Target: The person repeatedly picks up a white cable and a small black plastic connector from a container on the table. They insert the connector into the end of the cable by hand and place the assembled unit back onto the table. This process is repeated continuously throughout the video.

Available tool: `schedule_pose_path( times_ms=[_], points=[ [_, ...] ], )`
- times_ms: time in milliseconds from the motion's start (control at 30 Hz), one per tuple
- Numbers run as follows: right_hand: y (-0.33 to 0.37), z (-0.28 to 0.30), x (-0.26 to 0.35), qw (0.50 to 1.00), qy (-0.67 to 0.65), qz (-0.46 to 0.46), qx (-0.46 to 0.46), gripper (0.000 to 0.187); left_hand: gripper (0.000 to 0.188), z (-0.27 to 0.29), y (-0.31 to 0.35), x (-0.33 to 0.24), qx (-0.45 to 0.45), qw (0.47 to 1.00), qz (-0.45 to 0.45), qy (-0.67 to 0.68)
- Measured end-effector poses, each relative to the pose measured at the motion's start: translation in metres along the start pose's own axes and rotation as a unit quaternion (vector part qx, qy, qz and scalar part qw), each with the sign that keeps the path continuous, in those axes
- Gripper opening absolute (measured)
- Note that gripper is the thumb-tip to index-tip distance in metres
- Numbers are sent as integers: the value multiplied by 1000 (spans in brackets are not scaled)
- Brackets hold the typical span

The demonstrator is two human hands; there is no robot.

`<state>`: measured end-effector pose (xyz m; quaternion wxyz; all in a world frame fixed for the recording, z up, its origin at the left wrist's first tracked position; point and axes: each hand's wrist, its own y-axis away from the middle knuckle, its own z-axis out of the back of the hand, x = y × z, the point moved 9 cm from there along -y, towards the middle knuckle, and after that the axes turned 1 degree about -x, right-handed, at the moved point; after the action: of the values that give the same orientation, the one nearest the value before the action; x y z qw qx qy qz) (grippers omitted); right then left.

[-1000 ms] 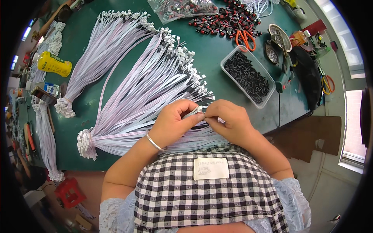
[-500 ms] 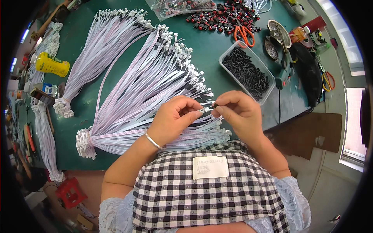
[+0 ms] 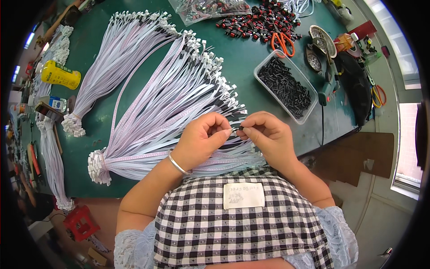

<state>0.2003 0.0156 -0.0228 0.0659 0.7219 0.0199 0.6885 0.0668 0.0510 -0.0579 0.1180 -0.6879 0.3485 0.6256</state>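
Observation:
A fanned bundle of flat white ribbon cables (image 3: 152, 107) lies in front of me, tied at its left end, with small white connectors and black sleeves along its right ends. My left hand (image 3: 202, 138) pinches the end of one cable between thumb and forefinger. Close beside it, my right hand (image 3: 268, 134) pinches a small black sleeve (image 3: 240, 128) at that cable's tip. The fingers partly hide how far the sleeve sits on the cable. Many like black sleeves (image 3: 284, 85) fill a clear plastic tub (image 3: 313, 105) beyond my right hand.
A second cable bundle (image 3: 107, 67) lies at the far left near a yellow bottle (image 3: 61, 75). At the back are a pile of red and black parts (image 3: 255, 20), orange-handled scissors (image 3: 283, 44) and a plastic bag (image 3: 208, 9). A green-handled tool (image 3: 328, 85) rests at right.
My right hand has moved left and slightly down, bringing the black sleeve closer to my left fingers. My left hand stays almost in place.

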Motion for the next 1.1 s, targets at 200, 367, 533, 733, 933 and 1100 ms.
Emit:
schedule_pose_path(
  times_ms=[200,367,533,733,933,1100],
  points=[
    [-1,0,-6,999,-23,-30,-8,5,7,1,0,-3,-29,999,-30,8],
    [-2,-1,-10,998,0,-58,8,7,7,1,-1,-2,-30,999,-41,4],
    [-2,-1,-8,999,19,-29,-6,10,7,2,-1,-1,-34,999,-42,-8],
    [-2,-1,-4,999,46,10,-12,10,9,-1,0,-2,-6,999,-24,-43],
    [-2,-4,2,993,109,39,1,11,9,-1,2,-5,-11,997,-34,-67],
    [-1,-7,8,984,163,72,16,12,12,-3,5,-21,-6,985,-82,-151]
  ],
)
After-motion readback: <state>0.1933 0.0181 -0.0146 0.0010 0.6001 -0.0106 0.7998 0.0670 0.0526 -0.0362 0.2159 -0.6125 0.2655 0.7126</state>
